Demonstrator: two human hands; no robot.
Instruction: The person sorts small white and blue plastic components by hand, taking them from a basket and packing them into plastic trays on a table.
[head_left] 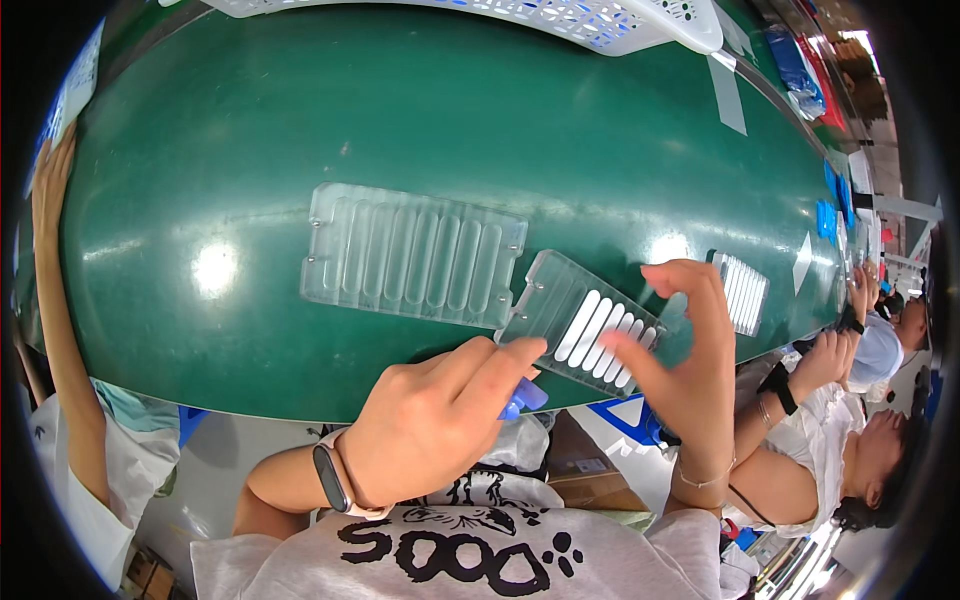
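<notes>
A clear slotted plate lies tilted on the green table in front of me, with several white oblong strips in its slots. My left hand is closed at the plate's near left corner, fingertips on its edge. Below those fingers shows a glossy blue-purple object, partly hidden. Over the plate's right end is my right hand, thumb and index finger spread wide; the thumb tip is at the white strips, and nothing shows between the fingers. A larger clear plate with bare slots lies to the left, its corner close to the smaller one.
Another plate with white strips lies on the right. A white perforated basket stands along the far edge. At the left, a person's hand reaches to a basket; at the right, other people work along the green table.
</notes>
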